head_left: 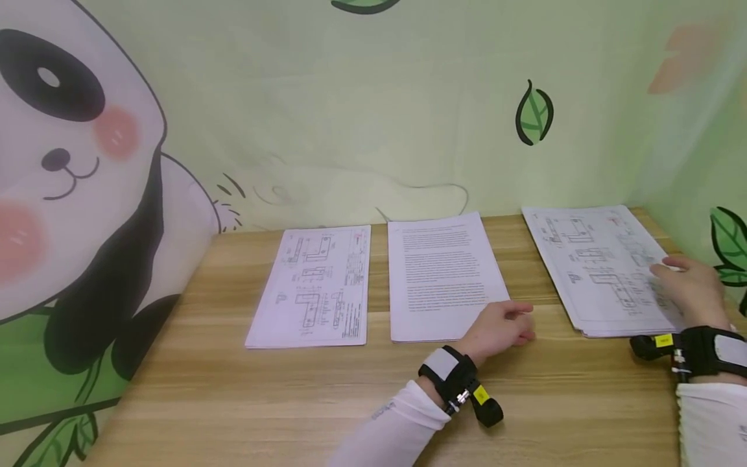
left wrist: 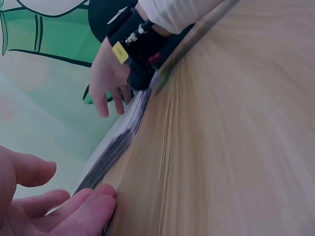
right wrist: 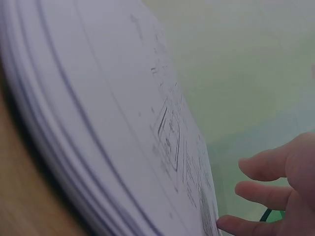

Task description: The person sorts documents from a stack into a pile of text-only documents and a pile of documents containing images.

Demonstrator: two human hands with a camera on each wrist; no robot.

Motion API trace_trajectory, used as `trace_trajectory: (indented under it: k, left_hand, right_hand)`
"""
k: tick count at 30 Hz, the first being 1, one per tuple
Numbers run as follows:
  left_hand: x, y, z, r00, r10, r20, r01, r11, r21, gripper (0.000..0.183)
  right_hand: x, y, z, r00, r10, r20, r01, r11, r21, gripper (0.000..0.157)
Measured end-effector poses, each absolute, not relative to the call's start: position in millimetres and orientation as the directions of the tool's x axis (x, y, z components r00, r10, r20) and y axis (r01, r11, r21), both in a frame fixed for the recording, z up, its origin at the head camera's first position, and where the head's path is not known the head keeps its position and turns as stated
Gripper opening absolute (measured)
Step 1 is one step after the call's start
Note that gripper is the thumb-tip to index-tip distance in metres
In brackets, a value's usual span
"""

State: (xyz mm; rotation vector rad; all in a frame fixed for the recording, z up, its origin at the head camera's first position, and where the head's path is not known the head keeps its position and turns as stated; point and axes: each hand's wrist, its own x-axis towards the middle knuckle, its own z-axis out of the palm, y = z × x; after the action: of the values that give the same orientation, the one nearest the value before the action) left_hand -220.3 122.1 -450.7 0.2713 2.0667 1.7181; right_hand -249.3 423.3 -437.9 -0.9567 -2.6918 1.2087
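Slack and clamped on nothing, the left grip [head_left: 496,331] and right grip [head_left: 696,288] sit either side of the drawing stack [head_left: 595,259] at the right of the surface [head_left: 245,402], probably heavy together, limp and slippery sheet by sheet, best held by both long edges.

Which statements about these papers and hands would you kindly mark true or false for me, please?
1. The middle papers bear printed text. True.
2. The right hand is nearest the rightmost papers. True.
3. The rightmost papers show only paragraphs of text. False: they bear line drawings.
4. The left hand grips the middle papers. False: it holds nothing.
5. The leftmost papers lie on the wooden table. True.
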Motion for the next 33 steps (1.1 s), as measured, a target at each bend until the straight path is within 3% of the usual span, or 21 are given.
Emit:
trace_trajectory:
  k: [9,16,22,26,33]
  left_hand:
    - [-224.1,144.7,-449.8,-0.862,0.447,-0.241,-0.179,0.177,0.968,0.056]
    - [-232.7,150.0,-452.3,-0.876,0.411,-0.253,-0.242,0.080,0.967,0.028]
    - [-239.7,153.6,-453.5,-0.889,0.365,-0.279,-0.309,-0.026,0.951,0.020]
    - [-242.9,154.1,-454.7,-0.899,0.330,-0.287,-0.312,-0.026,0.950,0.019]
    - [-244.0,151.8,-459.5,-0.928,0.285,-0.239,-0.276,-0.097,0.956,0.032]
  right_hand:
    - [-250.7,417.6,-435.5,-0.866,0.482,-0.133,0.450,0.636,-0.627,0.067]
    - [-247.3,410.5,-432.0,-0.891,0.438,-0.123,0.408,0.650,-0.641,0.066]
    - [-249.4,406.2,-430.1,-0.902,0.418,-0.105,0.380,0.657,-0.651,0.062]
    - [-250.6,402.2,-427.7,-0.906,0.397,-0.145,0.384,0.628,-0.677,0.064]
    - [-253.1,400.4,-430.7,-0.917,0.357,-0.180,0.378,0.629,-0.679,0.069]
